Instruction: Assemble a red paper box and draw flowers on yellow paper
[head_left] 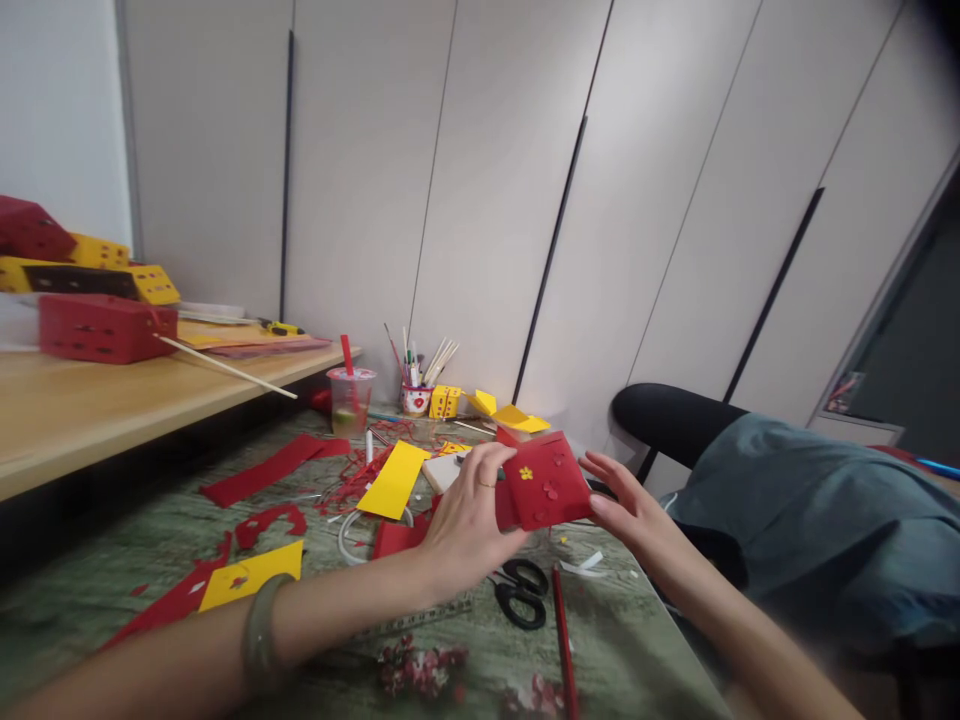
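- Beyond the scissors (pixel 523 592), our left hand (pixel 466 515) grips the red paper (pixel 566 490)
- Our right hand (pixel 630 508) sits loosely open, thumb at the paper's edge
- Right of the scissors we see a pencil (pixel 564 640); left, a ruler (pixel 412 618)

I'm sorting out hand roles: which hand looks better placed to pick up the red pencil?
Probably the right hand: its fingers are spread at the edge of the red paper piece, while the left hand's grip supports it. The red pencil lies to the right of the scissors.
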